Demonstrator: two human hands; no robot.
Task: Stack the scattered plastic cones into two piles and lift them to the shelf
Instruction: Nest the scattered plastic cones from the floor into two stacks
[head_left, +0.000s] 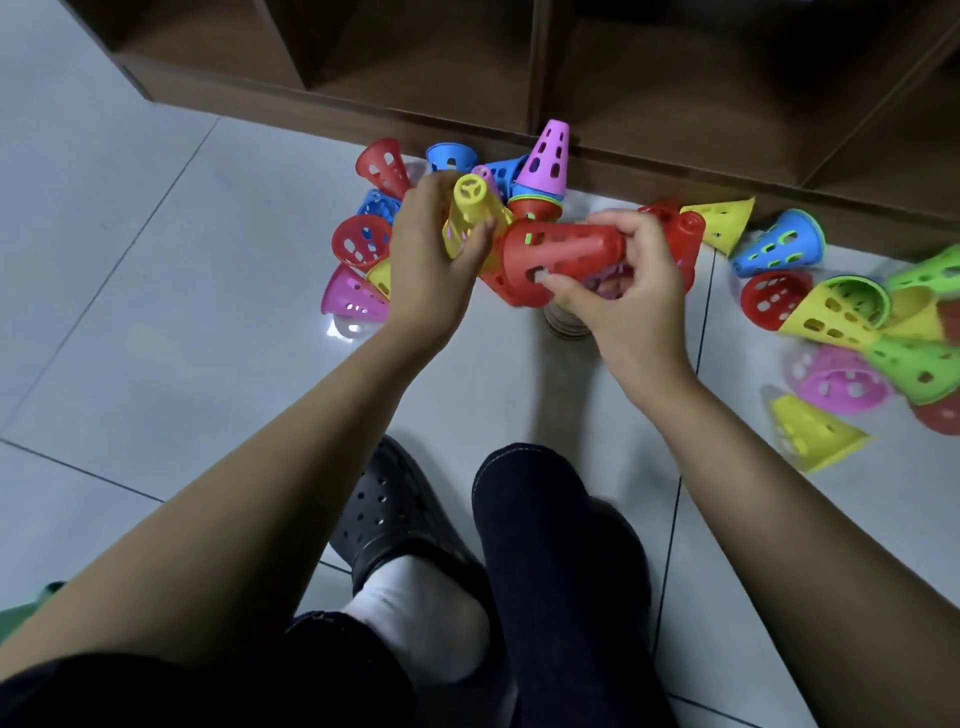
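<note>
My left hand (434, 260) grips a yellow perforated cone (470, 215) tilted with its narrow top towards me. My right hand (621, 291) holds a red cone (558, 254) lying sideways, fingers curled round its narrow end. The two cones touch in the middle. Behind them a short stack topped by a purple cone (545, 158) stands upright by the shelf base. Loose red, blue and pink cones (361, 241) lie on the floor to the left. More yellow, blue, green and pink cones (831, 312) lie scattered at the right.
A dark wooden shelf unit (571, 78) with open low compartments runs along the back. The floor is pale grey tile (182, 312). My knee in dark trousers and a black clog (395, 519) over a white sock sit below my hands.
</note>
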